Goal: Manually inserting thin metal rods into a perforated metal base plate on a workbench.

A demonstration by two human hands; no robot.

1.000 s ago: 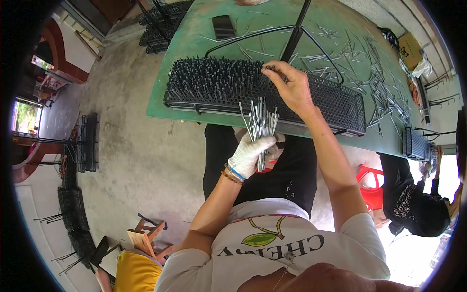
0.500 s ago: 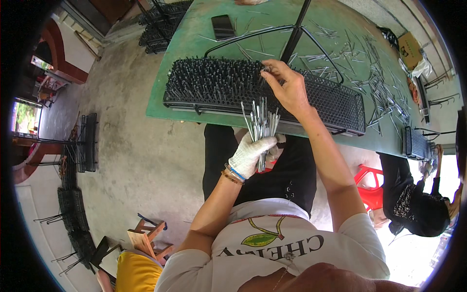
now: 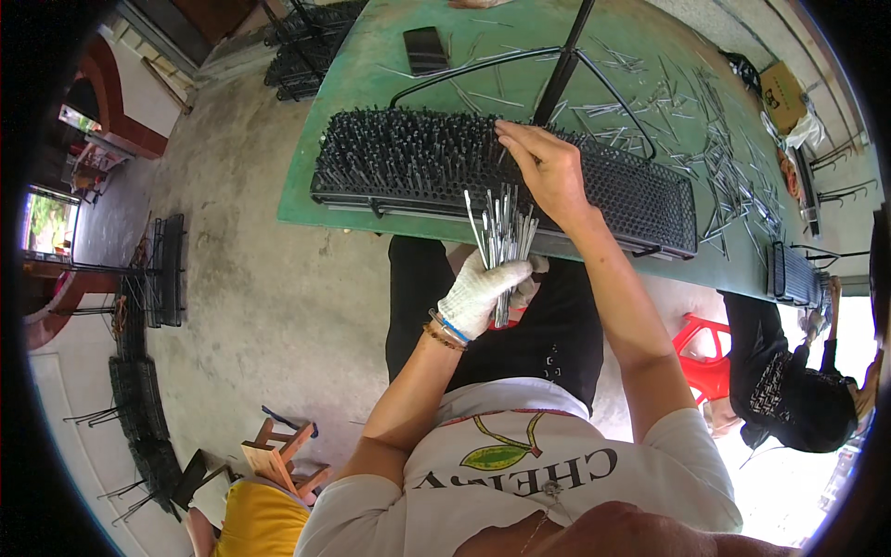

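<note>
Green table | 1 near rack | 2 hands | 1 held rod bundle

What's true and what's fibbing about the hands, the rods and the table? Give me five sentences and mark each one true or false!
1. The left hand wears a white glove. True.
2. The left hand holds a bunch of flowers. False: it holds a bunch of thin metal rods.
3. The right hand is bare and is at the black rack. True.
4. Upright pieces fill the black rack from end to end. False: dark upright pieces crowd its left part, while its right part shows bare holes.
5. The table is bright pink. False: it is green.
</note>
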